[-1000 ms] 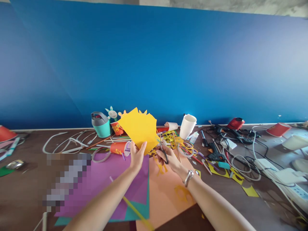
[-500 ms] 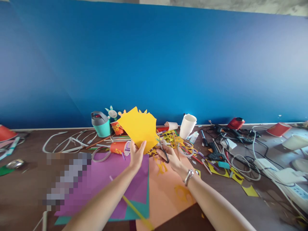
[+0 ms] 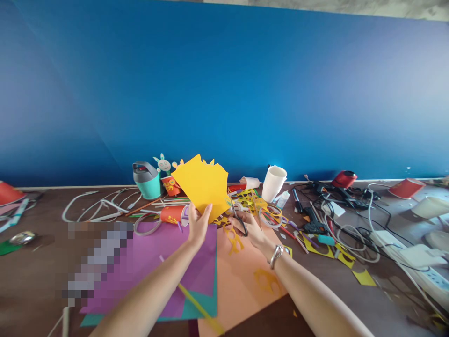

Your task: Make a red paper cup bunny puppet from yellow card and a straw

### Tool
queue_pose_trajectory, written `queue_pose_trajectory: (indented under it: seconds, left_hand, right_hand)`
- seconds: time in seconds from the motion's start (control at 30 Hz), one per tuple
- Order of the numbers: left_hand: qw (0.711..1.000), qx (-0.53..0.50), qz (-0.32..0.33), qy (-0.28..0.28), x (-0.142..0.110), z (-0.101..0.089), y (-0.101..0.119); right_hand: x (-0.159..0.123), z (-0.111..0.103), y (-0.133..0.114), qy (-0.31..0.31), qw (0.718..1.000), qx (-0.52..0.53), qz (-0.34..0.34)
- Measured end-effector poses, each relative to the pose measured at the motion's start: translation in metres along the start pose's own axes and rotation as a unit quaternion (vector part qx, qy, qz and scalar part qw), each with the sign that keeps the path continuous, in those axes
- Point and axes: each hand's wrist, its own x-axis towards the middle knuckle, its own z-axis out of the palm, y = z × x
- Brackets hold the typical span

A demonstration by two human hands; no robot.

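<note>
My left hand (image 3: 198, 225) pinches the lower part of a yellow sheet of paper (image 3: 201, 182) between thumb and fingers, holding it up above the table. The sheet's right side has a cut, uneven outline. In my right hand (image 3: 249, 228) is a pair of scissors (image 3: 240, 223) with dark handles, its blades pointing up beside the sheet's lower right edge. Whether the blades touch the paper is hard to tell. Beneath my hands lie a purple sheet (image 3: 150, 267) and a peach sheet (image 3: 242, 285), with yellow paper cutouts (image 3: 234, 241) on the peach one.
A teal pot with a grey lid (image 3: 147, 180) and a fallen red paper cup (image 3: 172, 215) stand left. White cups (image 3: 274, 183), a glue gun (image 3: 314, 225), tangled cables and a power strip (image 3: 421, 267) fill the right. A blue wall (image 3: 224, 93) closes the back.
Almost nothing differs. The yellow sheet has shifted very slightly, and my right hand with the scissors has moved a touch to the right.
</note>
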Motion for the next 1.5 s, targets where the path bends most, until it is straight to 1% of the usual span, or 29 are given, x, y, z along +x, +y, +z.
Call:
queue_pose_trajectory:
  seconds: [0.3, 0.57, 0.87, 1.27, 1.5]
  left_hand:
    - [1.0, 0.008, -0.005, 0.003, 0.002, -0.001, 0.0]
    - [1.0, -0.011, -0.01, 0.0, 0.003, -0.001, 0.001]
    - [1.0, -0.009, 0.001, -0.009, 0.005, -0.003, 0.0]
    - [1.0, -0.007, -0.005, -0.007, 0.005, -0.005, -0.001]
    - [1.0, 0.002, -0.001, 0.0, 0.006, -0.005, -0.001]
  right_hand:
    - [0.0, -0.002, -0.005, -0.021, 1.0, 0.017, 0.01]
    - [0.0, -0.003, -0.009, -0.027, 1.0, -0.004, 0.015]
    - [0.001, -0.006, -0.006, -0.044, 0.999, 0.001, 0.011]
    - [0.003, -0.01, 0.002, -0.049, 0.999, 0.001, 0.021]
    - [0.003, -0.011, 0.001, -0.062, 0.998, -0.013, 0.026]
